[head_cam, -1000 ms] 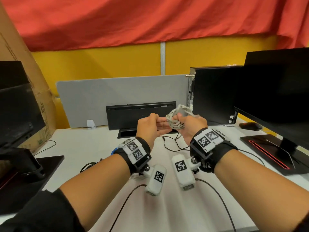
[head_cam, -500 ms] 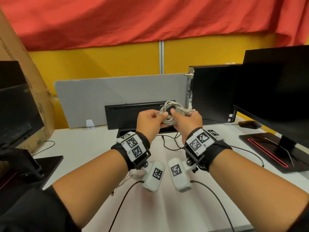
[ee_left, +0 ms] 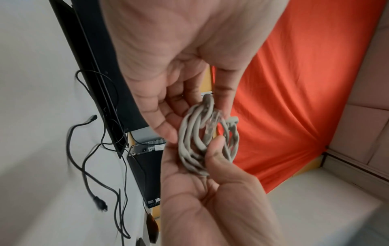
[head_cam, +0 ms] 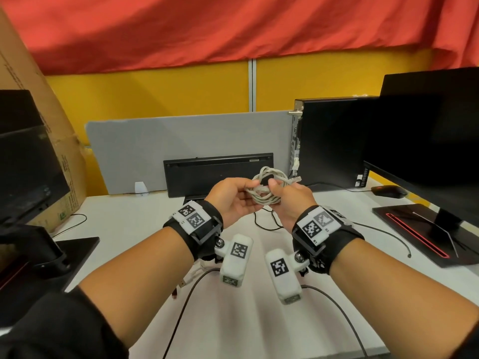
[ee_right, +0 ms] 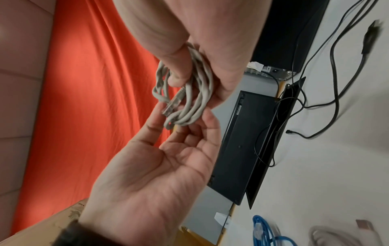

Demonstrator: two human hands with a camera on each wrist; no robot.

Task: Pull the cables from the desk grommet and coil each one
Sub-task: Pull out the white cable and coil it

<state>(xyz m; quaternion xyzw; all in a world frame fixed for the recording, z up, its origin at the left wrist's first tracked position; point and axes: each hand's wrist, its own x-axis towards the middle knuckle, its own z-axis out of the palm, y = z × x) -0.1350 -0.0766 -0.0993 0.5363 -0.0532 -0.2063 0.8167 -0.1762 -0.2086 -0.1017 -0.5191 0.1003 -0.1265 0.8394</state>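
Observation:
A coiled grey network cable (head_cam: pixel 269 189) hangs in the air above the white desk (head_cam: pixel 129 224), in front of the upright keyboard. My right hand (head_cam: pixel 276 187) grips the coil, its thumb pressing the loops against the fingers (ee_right: pixel 221 86). My left hand (head_cam: pixel 247 186), palm turned up, pinches the coil's left side next to a clear plug (ee_right: pixel 172 104). In the left wrist view the coil (ee_left: pixel 197 141) sits between both hands. The black desk grommet (ee_right: pixel 271 138) lies behind, with thin black cables (head_cam: pixel 264 224) trailing out of it across the desk.
A black keyboard (head_cam: pixel 217 172) leans on the grey divider (head_cam: pixel 181 146). A PC tower (head_cam: pixel 334 141), monitor (head_cam: pixel 427 130) and mouse (head_cam: pixel 387 190) stand right. Another monitor (head_cam: pixel 28 161) and a cardboard box (head_cam: pixel 62 141) are left. A blue cable (ee_right: pixel 267 233) and white USB cable (ee_right: pixel 341 234) lie on the desk.
The grey cable went from a bunched wad at my right hand to a rounder coil held between both hands. My left hand has turned palm up and both hands sank slightly.

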